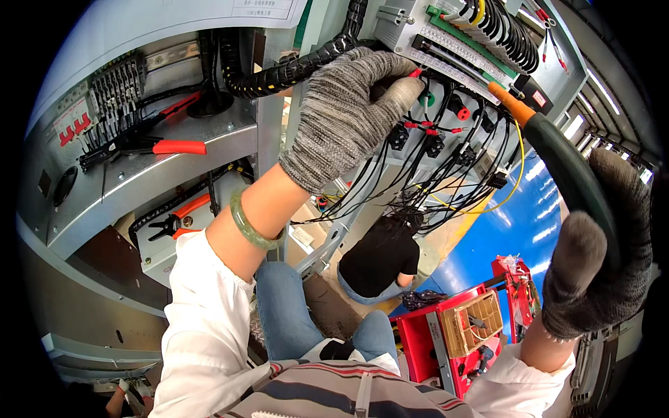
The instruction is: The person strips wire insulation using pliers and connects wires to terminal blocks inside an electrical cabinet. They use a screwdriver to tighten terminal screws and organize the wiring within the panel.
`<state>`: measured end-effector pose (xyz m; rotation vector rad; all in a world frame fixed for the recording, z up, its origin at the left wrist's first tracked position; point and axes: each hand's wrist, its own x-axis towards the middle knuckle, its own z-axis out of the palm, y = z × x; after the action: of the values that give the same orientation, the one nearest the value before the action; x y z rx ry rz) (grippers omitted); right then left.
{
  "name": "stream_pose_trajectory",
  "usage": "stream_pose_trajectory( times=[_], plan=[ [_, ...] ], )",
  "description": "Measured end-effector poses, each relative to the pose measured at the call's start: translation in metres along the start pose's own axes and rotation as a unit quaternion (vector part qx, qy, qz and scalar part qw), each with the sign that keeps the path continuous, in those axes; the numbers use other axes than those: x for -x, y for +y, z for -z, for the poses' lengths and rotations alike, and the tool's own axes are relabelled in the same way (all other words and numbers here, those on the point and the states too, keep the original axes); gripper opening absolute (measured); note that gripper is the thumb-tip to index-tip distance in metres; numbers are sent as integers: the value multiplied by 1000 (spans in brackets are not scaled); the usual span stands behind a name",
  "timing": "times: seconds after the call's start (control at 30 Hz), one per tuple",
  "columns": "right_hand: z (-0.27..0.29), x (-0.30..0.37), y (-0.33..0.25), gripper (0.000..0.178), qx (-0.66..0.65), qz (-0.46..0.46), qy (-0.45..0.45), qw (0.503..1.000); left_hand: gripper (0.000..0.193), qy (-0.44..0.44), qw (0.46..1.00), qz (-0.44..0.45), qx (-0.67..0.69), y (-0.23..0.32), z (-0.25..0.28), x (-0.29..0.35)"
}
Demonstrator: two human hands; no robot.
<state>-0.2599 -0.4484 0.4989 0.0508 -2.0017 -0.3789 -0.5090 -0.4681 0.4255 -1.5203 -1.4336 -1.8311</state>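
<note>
- Pinching a small red piece [416, 72], my left hand [352, 115] had its fingers clamped together by the pale terminal unit [401, 29].
- My right hand [606, 268] had its fingers wrapped around a dark green tool [573, 161], its orange tip near that unit.
- Black wires [380, 171] hung below.
- Red-handled pliers [180, 147] lay on a metal shelf [233, 141] to my left.

The left hand [348, 115] and right hand [617, 279], upper centre and right edge, wear matt, rough knit cloth. The tool [573, 167] at upper right looks smooth, faintly glossy plastic. Left, the rail [150, 185] is smooth metal; left of centre, the bangle [248, 228] is polished; right of centre, the blue floor [514, 202] shines.
</note>
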Motion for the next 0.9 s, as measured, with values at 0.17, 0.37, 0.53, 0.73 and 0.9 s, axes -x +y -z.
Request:
stream_pose_trajectory(
  times=[0.17,0.37,0.53,0.73,0.9],
  plan=[
    [-3,-5,-15,34,46,32,-17,998,24,41,995,64,64,6,-6,1],
    [7,-14,-11,35,71,101,-95,988,23,61,997,38,32,5,-6,0],
    [2,-18,3,35,52,114,-72,989,23,70,996,41,38,9,-13,0],
    [1,-17,9,34,45,131,-69,988,24,111,992,45,43,9,-19,0],
    [1,-16,10,34,42,140,-70,987,20,122,992,5,29,6,-22,-2]
  ],
)
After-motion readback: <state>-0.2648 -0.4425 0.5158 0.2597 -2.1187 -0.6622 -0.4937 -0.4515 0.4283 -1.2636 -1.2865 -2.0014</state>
